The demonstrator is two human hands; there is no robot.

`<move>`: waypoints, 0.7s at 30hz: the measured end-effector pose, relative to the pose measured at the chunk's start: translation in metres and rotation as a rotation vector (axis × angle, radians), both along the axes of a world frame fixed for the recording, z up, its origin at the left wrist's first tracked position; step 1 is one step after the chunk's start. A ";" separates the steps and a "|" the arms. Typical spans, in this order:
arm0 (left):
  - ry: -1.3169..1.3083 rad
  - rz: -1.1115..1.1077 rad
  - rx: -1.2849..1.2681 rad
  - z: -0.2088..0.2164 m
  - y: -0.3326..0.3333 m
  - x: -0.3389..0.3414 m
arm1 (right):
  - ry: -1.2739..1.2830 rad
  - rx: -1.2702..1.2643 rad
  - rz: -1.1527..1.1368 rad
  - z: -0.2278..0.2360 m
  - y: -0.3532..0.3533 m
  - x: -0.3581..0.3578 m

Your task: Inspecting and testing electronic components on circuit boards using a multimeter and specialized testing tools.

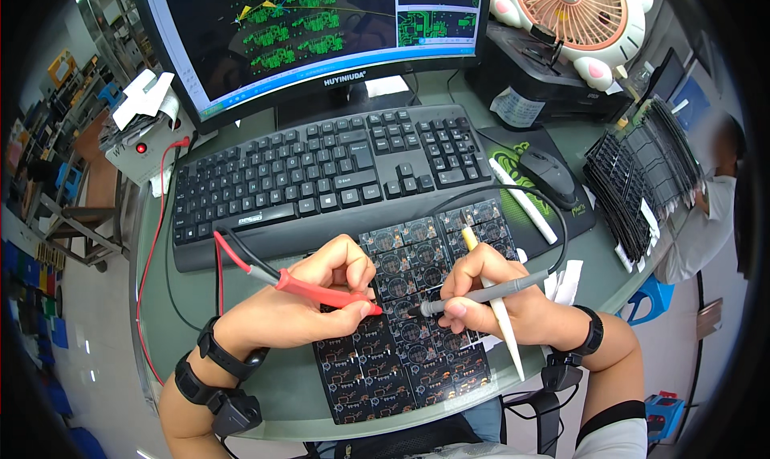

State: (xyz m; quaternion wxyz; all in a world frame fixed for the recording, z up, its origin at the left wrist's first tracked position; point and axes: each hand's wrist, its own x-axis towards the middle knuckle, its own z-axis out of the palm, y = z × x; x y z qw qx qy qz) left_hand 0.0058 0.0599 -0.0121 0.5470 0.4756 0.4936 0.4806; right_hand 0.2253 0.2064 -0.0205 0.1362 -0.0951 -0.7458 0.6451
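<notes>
My left hand [313, 298] pinches a red test probe [317, 292], its tip slanting right over the panel of black circuit boards [417, 351]. My right hand [501, 298] is closed on a grey test probe [489, 291] that points left, its dark tip close to the red one. A slim cream-coloured, pen-like stick [507, 335] also sits between the right hand's fingers, crossing under the grey probe. Whether either tip touches the board is too small to tell. The panel carries rows of small round and rectangular patterns and lies flat between my hands.
Behind the panel is a black keyboard [321, 166], with a monitor [313, 26] beyond. A mouse [548, 174] and white marker [525, 202] rest on a mat. Stacked dark boards [618, 198] stand right. A red lead [156, 274] runs to a box [144, 158]. Far right is another person [710, 226].
</notes>
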 end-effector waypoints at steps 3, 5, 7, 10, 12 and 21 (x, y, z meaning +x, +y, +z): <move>-0.024 -0.003 0.022 -0.001 -0.003 0.001 | -0.008 0.013 -0.001 0.001 -0.002 0.002; 0.021 -0.021 0.055 -0.004 -0.003 0.001 | 0.006 0.084 0.008 -0.004 0.000 0.003; 0.041 -0.047 0.042 -0.006 -0.001 0.001 | -0.045 0.148 0.044 0.006 0.001 0.005; 0.133 -0.028 0.097 -0.008 -0.003 0.006 | -0.086 0.147 0.032 0.007 0.000 0.008; 0.147 -0.016 0.090 -0.004 -0.006 0.008 | -0.066 0.169 0.034 0.005 0.000 0.008; 0.177 -0.012 0.073 0.001 -0.004 0.009 | -0.013 0.317 -0.030 0.001 0.000 0.005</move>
